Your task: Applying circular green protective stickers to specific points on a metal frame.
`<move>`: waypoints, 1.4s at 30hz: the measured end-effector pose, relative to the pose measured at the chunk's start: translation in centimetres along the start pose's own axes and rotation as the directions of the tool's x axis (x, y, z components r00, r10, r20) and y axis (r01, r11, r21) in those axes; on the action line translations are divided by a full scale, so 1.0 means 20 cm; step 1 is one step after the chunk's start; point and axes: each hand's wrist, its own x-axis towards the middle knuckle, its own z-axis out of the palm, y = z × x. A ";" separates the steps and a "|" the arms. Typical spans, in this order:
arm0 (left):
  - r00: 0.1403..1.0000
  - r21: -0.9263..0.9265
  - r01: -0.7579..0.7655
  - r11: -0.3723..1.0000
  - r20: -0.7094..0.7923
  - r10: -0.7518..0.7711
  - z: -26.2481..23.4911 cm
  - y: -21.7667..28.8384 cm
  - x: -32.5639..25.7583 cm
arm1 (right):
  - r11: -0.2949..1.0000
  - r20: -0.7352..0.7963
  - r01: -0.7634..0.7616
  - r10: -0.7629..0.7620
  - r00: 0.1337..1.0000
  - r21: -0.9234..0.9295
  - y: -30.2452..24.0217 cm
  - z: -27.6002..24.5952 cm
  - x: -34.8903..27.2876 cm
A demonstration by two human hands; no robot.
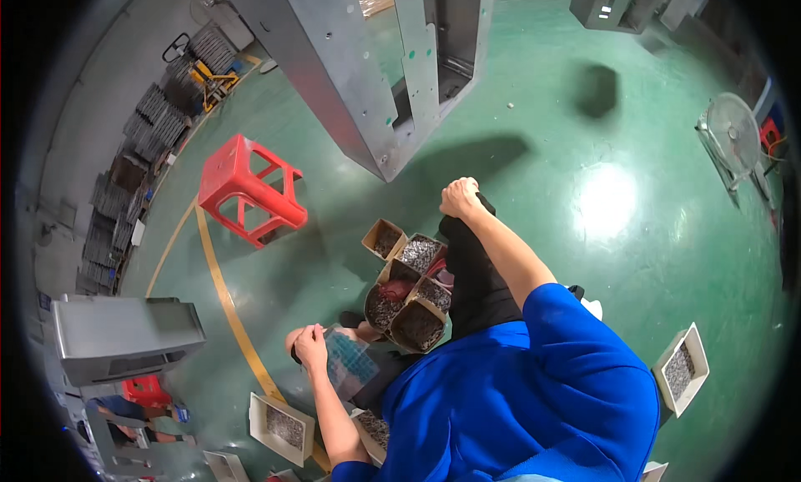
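Note:
My left hand is at the lower left, over my bare left knee, its fingertips drawn together; whatever they pinch is too small to make out. Beside it, across my left thigh, lies a clear plastic sheet with a teal grid of small squares. Farther forward, my right hand sits at the knee of my black trousers with its fingers curled in; a black edge shows beside it, and I cannot see what is inside the grip. Between my legs stand several open cartons holding small metal parts, one with a red cloth-like bundle.
A large grey metal frame stands ahead, with a red stool to its left. Parts trays flank me, another tray being at right. A grey metal box is at left; a floor fan stands far right.

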 end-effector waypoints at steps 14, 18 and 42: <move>0.986 -0.133 0.169 0.977 0.014 -0.169 -0.15 -0.05 0.04 | 0.998 -0.024 -0.013 0.012 1.000 -0.060 0.02 -0.02 0.00; 0.963 -0.145 0.265 0.953 -0.005 -0.268 -0.35 -0.13 -0.05 | 0.999 0.137 0.025 -0.032 0.990 0.048 -0.08 -0.22 -0.08; 0.784 -0.246 0.145 0.958 -0.562 -0.263 -0.67 0.04 0.45 | 0.994 -0.021 0.094 -0.095 0.995 -0.047 0.10 0.05 0.07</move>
